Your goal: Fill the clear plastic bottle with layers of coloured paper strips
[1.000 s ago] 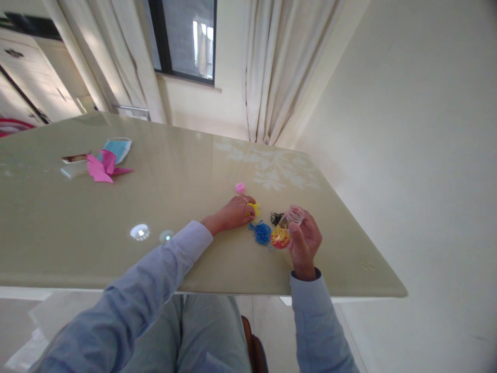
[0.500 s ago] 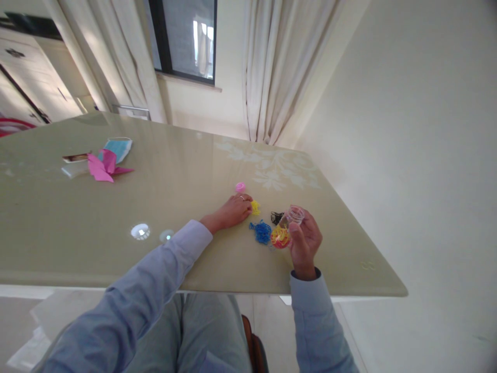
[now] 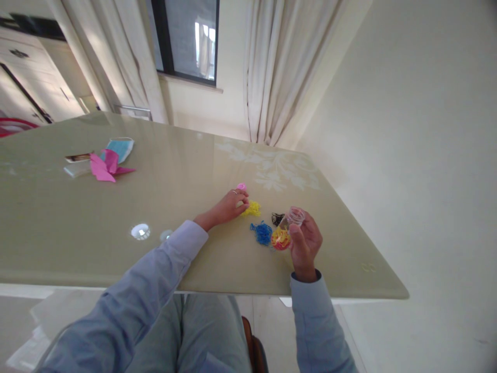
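Observation:
My right hand [image 3: 306, 237] is closed around a small clear jar [image 3: 289, 220], tilted with its mouth up and to the right. Yellow and red rubber bands [image 3: 280, 239] lie in the bottom of the jar. My left hand [image 3: 229, 206], with a ring on one finger, is bent over a small pile of yellow rubber bands [image 3: 254, 208]. Its curled fingertips pinch at the pile's left edge, partly hidden. Just beyond those fingers sits a small pink round piece [image 3: 241, 186]. A blue rubber band pile [image 3: 263, 233] and a black one [image 3: 277, 218] lie left of the jar.
On the far left of the table [image 3: 186, 171] are a pink folded paper figure [image 3: 105, 167], a blue face mask [image 3: 119, 149] and a small clear packet [image 3: 77, 169]. A wall [image 3: 419, 155] rises along the right side. Light reflections show on the glossy top.
My left hand has shifted slightly to the left, and more of the yellow pile shows. The right hand holds the jar in nearly the same place.

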`<state>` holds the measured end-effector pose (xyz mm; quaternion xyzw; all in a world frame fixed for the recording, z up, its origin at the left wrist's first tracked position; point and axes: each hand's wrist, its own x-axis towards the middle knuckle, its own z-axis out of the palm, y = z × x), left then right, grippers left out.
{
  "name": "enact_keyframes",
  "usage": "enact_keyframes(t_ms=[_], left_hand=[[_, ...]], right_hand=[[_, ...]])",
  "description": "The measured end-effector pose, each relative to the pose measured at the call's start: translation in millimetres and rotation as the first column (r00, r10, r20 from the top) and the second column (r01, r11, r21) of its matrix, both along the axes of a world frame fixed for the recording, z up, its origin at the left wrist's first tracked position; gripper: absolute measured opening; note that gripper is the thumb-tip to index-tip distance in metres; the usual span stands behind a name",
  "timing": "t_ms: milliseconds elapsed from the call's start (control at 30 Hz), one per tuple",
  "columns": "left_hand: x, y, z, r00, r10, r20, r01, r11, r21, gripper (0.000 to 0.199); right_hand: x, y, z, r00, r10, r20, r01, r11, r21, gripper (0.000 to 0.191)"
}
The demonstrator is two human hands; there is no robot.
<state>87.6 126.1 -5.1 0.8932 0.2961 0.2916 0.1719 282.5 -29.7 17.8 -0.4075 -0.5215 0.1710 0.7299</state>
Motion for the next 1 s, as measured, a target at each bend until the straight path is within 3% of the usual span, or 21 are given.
enact_keyframes(t_ms=[367,700,1000], left_hand=[[-4,-5,4.3,0.993,0.056,-0.102,-0.061,0.997,-0.041,0.014],[-13,-18,14.0,0.945,0.106,-0.308,-0.13,0.99,-0.06,0.046],[8,-11,10.6,0.896,0.08,-0.437,-0.119,0.991,-0.062,0.018]], right_hand=[[0,0,-2.3,1.0,0.021,-0.006,-0.021,1.0,0.002,0.028],[0,0,-3.0,1.0,0.029,0.005,-0.029,1.0,-0.008,0.028],[-2,0,-2.6,1.0,0.01,0.023,-0.01,1.0,-0.022,0.027]])
